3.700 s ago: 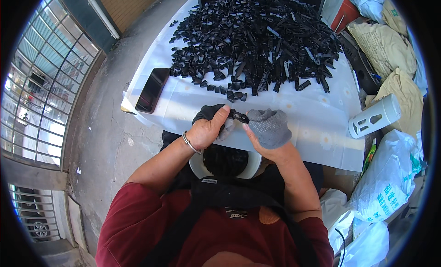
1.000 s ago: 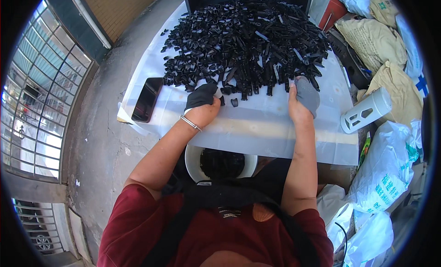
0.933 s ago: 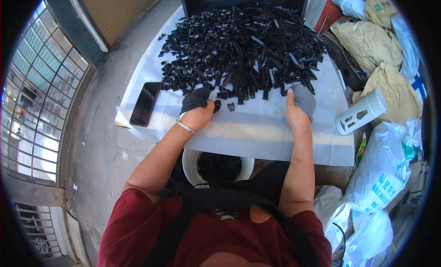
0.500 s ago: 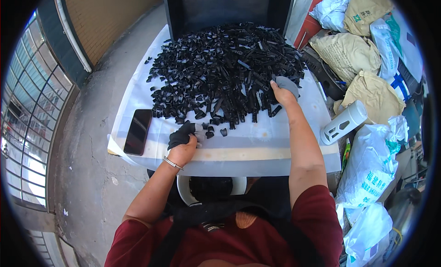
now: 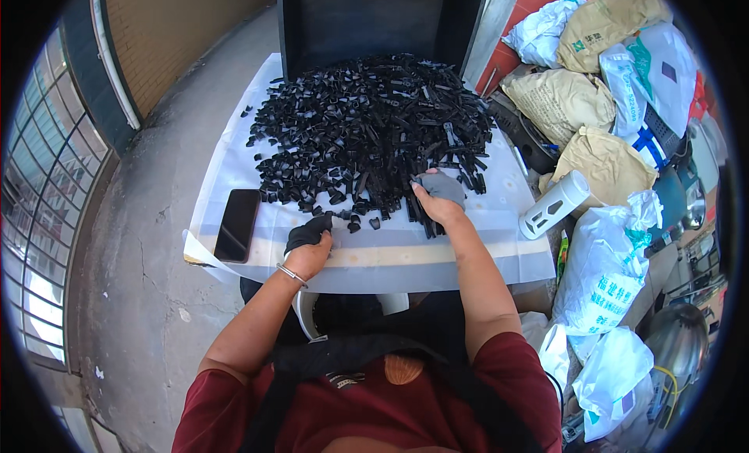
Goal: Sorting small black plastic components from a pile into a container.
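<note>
A wide heap of small black plastic pieces [image 5: 312, 133], some short and curved, some long strips [image 5: 417, 213], lies on the white-covered table [image 5: 499, 254]. My right hand [image 5: 443, 196], its fingers in grey cloth, rests cupped at the heap's near right edge. Its thumb points toward the strips beside it, and the undersides of the fingers are hidden. Nearer the front edge, my left hand [image 5: 310, 242], in black and grey finger covers, is curled closed beside a few loose curved pieces [image 5: 355, 223]. What its fingers hold, if anything, I cannot make out.
A black phone [image 5: 237, 225] lies at the table's left. Behind the heap stands a black bin [image 5: 374, 28], tipped toward me. At the right edge is a white cylinder with cutouts [image 5: 555, 204]; filled sacks [image 5: 601, 270] pile up beyond. A white bucket [image 5: 306, 313] sits below the table edge.
My right hand has come left and nearer along the heap, and strips now lie bunched beside it. The left hand has barely moved. The whole view has shifted slightly.
</note>
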The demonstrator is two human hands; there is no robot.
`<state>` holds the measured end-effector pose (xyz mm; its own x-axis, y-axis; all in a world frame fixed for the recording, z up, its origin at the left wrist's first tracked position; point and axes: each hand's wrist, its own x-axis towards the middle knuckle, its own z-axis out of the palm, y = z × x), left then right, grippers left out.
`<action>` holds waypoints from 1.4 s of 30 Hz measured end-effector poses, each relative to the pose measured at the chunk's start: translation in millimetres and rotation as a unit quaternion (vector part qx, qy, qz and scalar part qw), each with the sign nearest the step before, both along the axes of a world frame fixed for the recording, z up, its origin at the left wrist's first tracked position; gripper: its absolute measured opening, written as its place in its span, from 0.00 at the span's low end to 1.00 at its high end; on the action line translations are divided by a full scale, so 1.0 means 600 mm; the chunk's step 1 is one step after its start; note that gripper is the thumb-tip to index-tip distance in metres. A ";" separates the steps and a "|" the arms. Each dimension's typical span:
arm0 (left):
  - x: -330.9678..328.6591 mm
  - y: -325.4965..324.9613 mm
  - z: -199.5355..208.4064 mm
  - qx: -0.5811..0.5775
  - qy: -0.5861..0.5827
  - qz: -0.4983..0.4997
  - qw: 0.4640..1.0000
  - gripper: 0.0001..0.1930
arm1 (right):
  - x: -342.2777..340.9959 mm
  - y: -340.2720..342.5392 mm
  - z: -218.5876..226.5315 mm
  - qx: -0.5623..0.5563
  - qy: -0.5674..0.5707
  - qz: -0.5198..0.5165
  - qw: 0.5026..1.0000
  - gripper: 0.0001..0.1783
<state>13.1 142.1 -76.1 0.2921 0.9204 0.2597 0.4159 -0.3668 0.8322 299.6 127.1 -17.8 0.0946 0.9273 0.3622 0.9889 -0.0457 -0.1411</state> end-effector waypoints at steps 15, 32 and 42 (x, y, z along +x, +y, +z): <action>0.034 -0.091 0.034 -0.419 -0.423 -0.051 0.802 0.08 | -0.115 -0.105 0.018 0.099 -0.008 0.175 0.980 0.12; 0.045 -0.103 0.047 0.025 0.213 -0.153 0.965 0.12 | -0.124 -0.140 -0.050 0.129 0.145 0.330 0.924 0.14; 0.058 -0.115 0.089 -0.178 -0.076 -0.070 0.979 0.22 | -0.118 -0.174 -0.007 0.098 0.165 0.247 0.950 0.11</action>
<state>47.6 73.0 -22.8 0.4042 0.9145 -0.0191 0.2431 -0.0873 0.9661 228.6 22.7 -22.3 -0.1962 0.8065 0.5578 0.7839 0.4708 -0.4049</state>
